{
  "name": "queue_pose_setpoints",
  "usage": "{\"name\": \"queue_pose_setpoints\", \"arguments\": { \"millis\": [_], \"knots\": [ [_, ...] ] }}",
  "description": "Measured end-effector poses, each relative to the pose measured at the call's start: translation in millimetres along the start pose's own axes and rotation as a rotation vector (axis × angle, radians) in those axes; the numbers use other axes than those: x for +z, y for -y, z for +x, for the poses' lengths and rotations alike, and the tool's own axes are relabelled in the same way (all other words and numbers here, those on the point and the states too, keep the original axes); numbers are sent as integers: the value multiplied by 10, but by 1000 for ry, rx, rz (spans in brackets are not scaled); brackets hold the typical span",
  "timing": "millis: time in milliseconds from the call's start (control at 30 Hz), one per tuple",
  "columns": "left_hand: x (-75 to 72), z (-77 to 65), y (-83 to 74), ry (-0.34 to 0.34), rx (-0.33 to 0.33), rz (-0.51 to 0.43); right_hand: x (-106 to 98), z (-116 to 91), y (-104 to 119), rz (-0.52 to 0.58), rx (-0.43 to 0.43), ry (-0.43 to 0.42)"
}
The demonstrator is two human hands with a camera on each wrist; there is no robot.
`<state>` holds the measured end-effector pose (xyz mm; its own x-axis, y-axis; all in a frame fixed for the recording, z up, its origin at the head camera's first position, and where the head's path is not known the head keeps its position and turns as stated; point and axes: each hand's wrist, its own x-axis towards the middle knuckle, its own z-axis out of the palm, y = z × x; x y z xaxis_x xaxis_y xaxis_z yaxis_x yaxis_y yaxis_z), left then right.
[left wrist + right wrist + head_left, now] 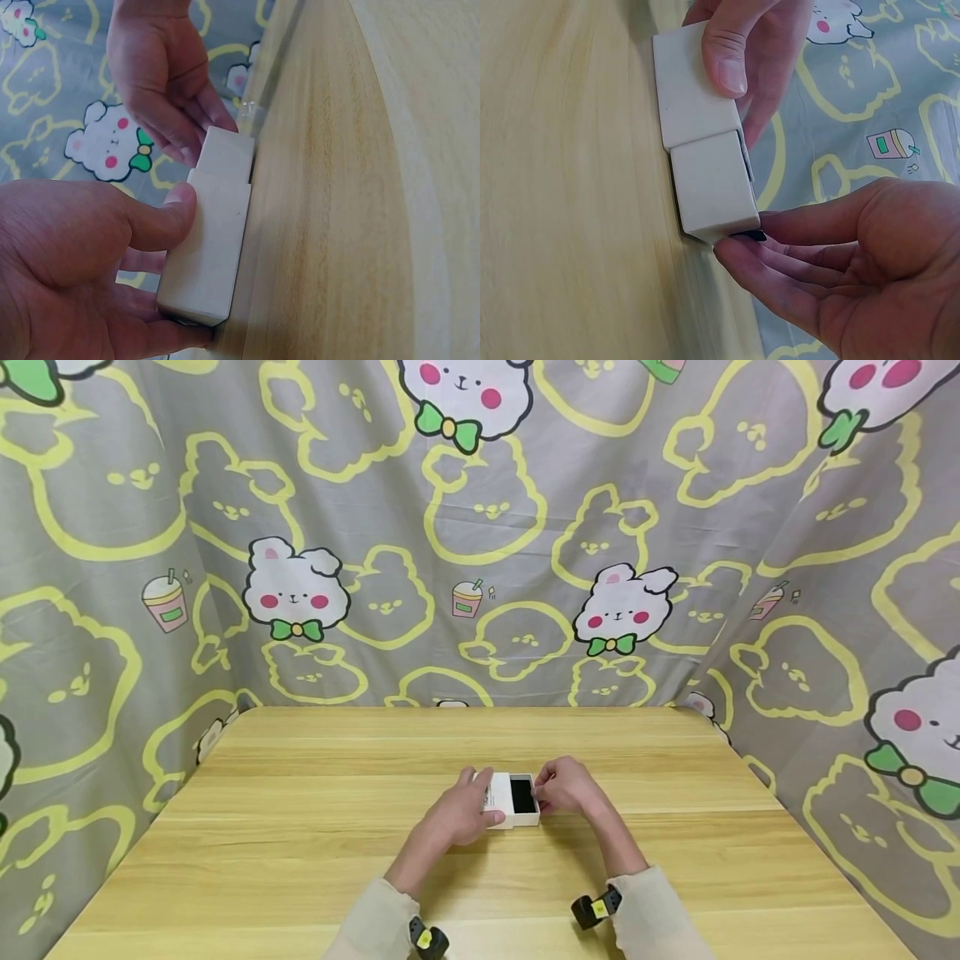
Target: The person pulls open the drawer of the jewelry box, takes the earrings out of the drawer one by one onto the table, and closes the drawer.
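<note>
A white drawer-style box lies on the table with its inner tray (pixel 527 819) slid partly out of the outer sleeve (pixel 501 800), toward the right. Black lining or content (pixel 522 796) shows inside the tray. My left hand (pixel 459 812) grips the sleeve, thumb along the near side and fingers round the far side and left end. At the tray's right end, my right hand (pixel 564 783) pinches a small black tab (pixel 751 235) between thumb and finger. In the left wrist view, the tray's end hides part of those fingertips.
The box rests about mid-table on the light wood tabletop (pixel 300 827). A grey curtain (pixel 517 668) with yellow outlines and white cartoon animals hangs behind the far edge and along both sides. Dark wrist cameras (pixel 592 910) sit at both sleeve cuffs.
</note>
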<state>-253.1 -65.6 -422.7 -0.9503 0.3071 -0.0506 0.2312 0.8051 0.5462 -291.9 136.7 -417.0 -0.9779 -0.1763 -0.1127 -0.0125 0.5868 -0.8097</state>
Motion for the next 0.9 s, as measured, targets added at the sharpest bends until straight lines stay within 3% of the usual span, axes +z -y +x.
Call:
{"name": "queue_pose_setpoints", "arguments": {
  "millis": [900],
  "knots": [
    [-21,-15,-19,-8,0,5,68,-13,59,-5,1,-9]
  ]
}}
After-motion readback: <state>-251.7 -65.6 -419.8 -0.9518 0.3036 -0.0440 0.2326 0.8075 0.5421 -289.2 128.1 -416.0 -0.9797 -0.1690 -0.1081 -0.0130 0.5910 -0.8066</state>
